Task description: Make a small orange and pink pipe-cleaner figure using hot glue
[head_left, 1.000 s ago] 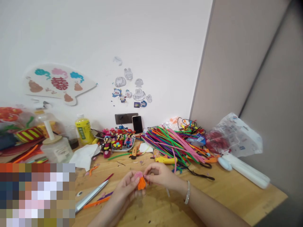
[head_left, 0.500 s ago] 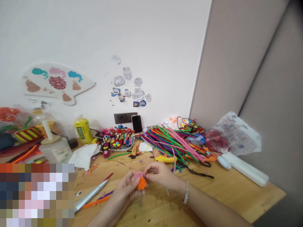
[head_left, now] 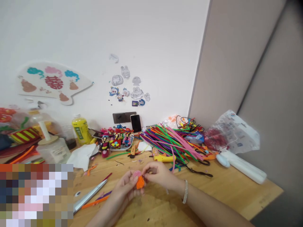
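Note:
My left hand (head_left: 126, 186) is closed on a small pink-and-orange craft piece (head_left: 140, 182), fuzzy like pipe cleaner, with a rounded pink top and orange below. The fingers of my right hand (head_left: 155, 172) are pinched together at the piece's right edge; what lies between the fingertips is too small to make out. A pale thin strip (head_left: 167, 191) shows under my right hand. Both hands are just above the wooden table (head_left: 189, 208). To the left lie scissors (head_left: 91, 195) and orange and purple pipe cleaners (head_left: 96, 201).
Behind my hands are a yellow glue gun (head_left: 165, 158), a heap of coloured pipe cleaners (head_left: 172, 142) and small figures (head_left: 115, 138) on a tray. A yellow bottle (head_left: 81, 130), a jar (head_left: 54, 149) and tissue (head_left: 81, 156) stand left; a white tube-shaped object (head_left: 246, 167) lies right.
The view has shifted slightly, so everything sits a little further left. Both hands keep nearly the same pose at the pink-and-orange piece.

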{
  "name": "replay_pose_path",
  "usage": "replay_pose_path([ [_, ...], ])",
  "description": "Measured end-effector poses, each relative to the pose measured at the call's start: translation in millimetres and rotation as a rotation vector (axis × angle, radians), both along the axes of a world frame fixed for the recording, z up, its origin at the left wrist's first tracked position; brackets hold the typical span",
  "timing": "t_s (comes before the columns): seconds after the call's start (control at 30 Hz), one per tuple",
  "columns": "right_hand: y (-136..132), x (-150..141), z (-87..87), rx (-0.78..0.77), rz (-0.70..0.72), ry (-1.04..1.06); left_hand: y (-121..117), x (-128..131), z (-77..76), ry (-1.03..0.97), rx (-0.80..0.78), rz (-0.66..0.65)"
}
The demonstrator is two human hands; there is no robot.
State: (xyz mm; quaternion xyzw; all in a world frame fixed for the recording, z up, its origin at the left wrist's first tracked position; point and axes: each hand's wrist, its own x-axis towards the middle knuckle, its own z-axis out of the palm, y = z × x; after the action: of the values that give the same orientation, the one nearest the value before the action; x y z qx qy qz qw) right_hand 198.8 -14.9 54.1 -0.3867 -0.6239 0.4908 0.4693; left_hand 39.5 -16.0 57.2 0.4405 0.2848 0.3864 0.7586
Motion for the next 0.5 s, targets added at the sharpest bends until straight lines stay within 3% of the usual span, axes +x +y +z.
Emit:
replay_pose_path([
  [0.5, -1.9, -3.3, 4.1, 0.001, -0.069, -0.042, 1.5, 0.6, -0.2, 0.012, -0.022, 0.012],
])
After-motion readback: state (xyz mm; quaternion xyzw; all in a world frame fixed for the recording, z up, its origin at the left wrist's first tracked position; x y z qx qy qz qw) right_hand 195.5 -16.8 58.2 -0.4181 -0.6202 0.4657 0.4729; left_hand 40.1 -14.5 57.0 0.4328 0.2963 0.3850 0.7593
